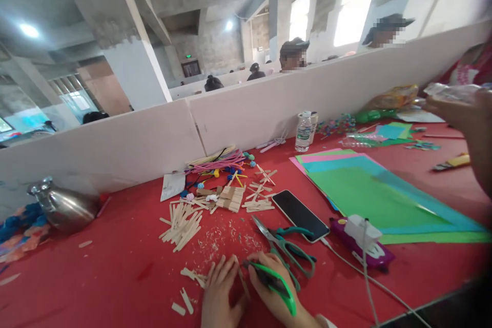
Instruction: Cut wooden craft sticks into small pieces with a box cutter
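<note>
My right hand (271,282) is closed around a green-handled utility knife (279,287), its tip pointing at a wooden craft stick (243,281). My left hand (221,289) holds that stick down on the red table, its fingers pressed together and thumb on the near side. Cut stick pieces (186,300) lie left of my left hand, and wood shavings (219,238) are scattered beyond both hands. Green-handled scissors (284,243), partly open, lie just right of my right hand. A pile of craft sticks (182,225) sits farther off.
A phone (302,215), a purple power strip (363,246) with a white cable, and coloured paper sheets (369,189) are to the right. A steel jug (65,205) stands left. Along the white partition (246,123) are pipe cleaners (219,161) and a water bottle (303,133). Another person's hand (457,113) is at far right.
</note>
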Motion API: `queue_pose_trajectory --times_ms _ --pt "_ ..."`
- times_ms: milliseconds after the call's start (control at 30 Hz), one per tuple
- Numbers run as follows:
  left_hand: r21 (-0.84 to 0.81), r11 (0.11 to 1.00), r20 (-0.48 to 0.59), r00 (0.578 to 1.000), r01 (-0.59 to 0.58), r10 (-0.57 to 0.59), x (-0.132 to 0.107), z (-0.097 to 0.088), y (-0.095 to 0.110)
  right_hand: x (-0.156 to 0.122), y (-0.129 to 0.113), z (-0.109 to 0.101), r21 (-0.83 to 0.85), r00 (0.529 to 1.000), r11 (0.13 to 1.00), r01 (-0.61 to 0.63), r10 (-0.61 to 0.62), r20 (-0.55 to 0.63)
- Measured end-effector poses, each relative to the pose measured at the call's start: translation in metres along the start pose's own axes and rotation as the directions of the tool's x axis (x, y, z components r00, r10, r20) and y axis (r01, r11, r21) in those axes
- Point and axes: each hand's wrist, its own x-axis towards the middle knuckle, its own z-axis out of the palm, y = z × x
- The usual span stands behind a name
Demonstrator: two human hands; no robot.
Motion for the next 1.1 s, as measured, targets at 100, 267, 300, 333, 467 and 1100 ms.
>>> queue_pose_trajectory --times_ms 100,267,300,333,467,1100 --pt "0.009 1.0 0.038 0.999 0.017 -0.017 0.002 -0.002 0.001 0.001 -0.001 -0.001 0.009 1.0 1.0 -0.022 0.022 0.003" --pt "0.017 1.0 0.05 0.999 0.007 -0.007 0.003 -0.003 0.001 0.001 0.0 -0.001 0.001 1.0 1.0 -0.026 0.026 0.017" --pt "0.019 1.0 0.047 0.999 0.005 -0.006 0.003 -0.004 0.001 0.001 0.0 -0.001 -0.001 1.0 1.0 -0.023 0.023 0.021" --pt "0.019 1.0 0.044 0.999 0.004 -0.005 0.003 -0.004 0.001 0.0 0.0 -0.001 -0.001 1.0 1.0 -0.019 0.019 0.024" --pt "0.019 1.0 0.048 0.999 0.006 -0.007 0.003 -0.003 0.0 -0.001 0.002 0.0 0.006 1.0 1.0 -0.01 0.01 0.026" --pt "0.122 0.989 -0.019 0.997 0.08 -0.078 0.023 -0.025 0.0 0.006 -0.005 -0.012 0.178 0.975 0.966 -0.185 0.203 -0.089"
